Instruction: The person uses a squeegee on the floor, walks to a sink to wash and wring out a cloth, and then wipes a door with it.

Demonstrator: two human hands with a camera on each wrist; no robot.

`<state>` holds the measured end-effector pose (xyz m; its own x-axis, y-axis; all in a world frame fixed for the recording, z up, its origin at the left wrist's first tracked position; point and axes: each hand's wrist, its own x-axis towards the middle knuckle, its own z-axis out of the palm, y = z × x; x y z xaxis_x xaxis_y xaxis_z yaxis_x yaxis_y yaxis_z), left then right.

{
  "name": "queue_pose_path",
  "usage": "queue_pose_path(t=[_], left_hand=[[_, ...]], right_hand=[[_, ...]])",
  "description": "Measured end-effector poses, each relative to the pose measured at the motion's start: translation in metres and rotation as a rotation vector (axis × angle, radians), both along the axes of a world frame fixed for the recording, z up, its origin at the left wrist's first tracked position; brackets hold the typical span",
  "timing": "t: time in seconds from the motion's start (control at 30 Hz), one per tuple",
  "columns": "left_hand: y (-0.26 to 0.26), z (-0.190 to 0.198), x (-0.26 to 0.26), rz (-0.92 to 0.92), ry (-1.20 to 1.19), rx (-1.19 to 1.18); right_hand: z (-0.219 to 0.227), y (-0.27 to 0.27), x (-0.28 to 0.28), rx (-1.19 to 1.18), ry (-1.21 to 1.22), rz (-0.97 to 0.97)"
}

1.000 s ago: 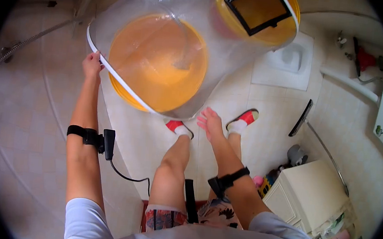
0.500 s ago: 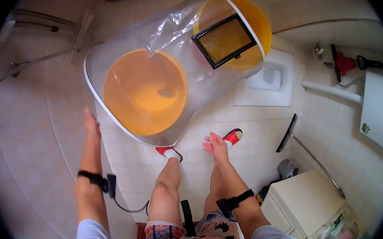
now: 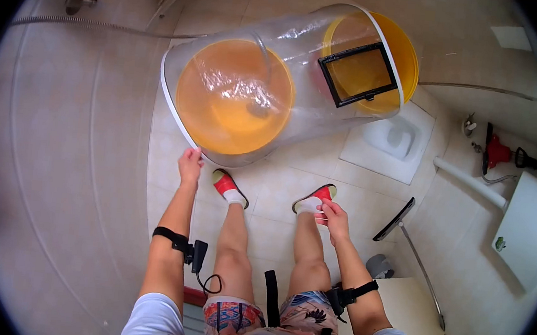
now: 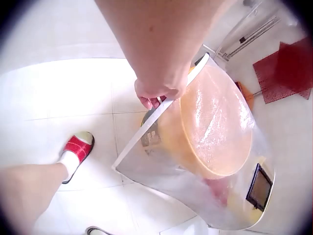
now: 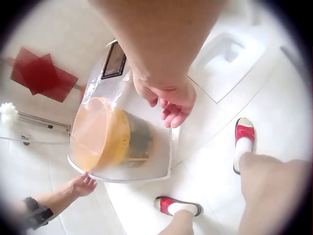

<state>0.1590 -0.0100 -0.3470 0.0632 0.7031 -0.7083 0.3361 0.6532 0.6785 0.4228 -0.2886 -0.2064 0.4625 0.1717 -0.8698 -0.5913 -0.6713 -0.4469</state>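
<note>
Left hand (image 3: 190, 167): pinching the white edge (image 3: 177, 121) of the clear cover (image 3: 307, 59).
Cover: spanning the left yellow bucket (image 3: 275, 126) and part of the right yellow bucket (image 3: 408, 62).
Right hand (image 3: 333, 221): hanging loosely curled, holding nothing, apart from the cover.
Slip risk: uneven left-hand pulling could be dragging the cover askew.
Bucket side: right wrist view is showing a dark patch (image 5: 141, 141); head view is not.
</note>
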Motion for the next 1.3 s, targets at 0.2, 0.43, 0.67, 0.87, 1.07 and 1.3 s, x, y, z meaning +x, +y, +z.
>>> queue_pose_path(t=[0.2,0.43,0.67,0.87,1.07,1.3], left_hand=[[0.057,-0.022,-0.007,0.057,0.298,0.521],[0.116,-0.003,0.012,-0.013,0.222,0.371],[0.119,0.005,0.022,-0.041,0.302,0.117],[0.114,0.024,0.029,-0.047,0.374,0.034],[0.115,0.092,0.049,-0.175,0.527,0.068],[0.082,0.184,-0.027,-0.997,0.616,0.404]], right_hand=[[0.001,-0.046,0.010,-0.035,-0.094,0.072],[0.014,-0.082,0.017,-0.111,-0.068,0.044],[0.017,-0.127,0.016,-0.152,-0.047,0.014],[0.035,-0.138,0.027,-0.092,-0.073,0.003],[0.041,-0.173,0.058,-0.126,-0.158,0.232],[0.113,-0.330,0.186,-0.582,-0.314,0.752]])
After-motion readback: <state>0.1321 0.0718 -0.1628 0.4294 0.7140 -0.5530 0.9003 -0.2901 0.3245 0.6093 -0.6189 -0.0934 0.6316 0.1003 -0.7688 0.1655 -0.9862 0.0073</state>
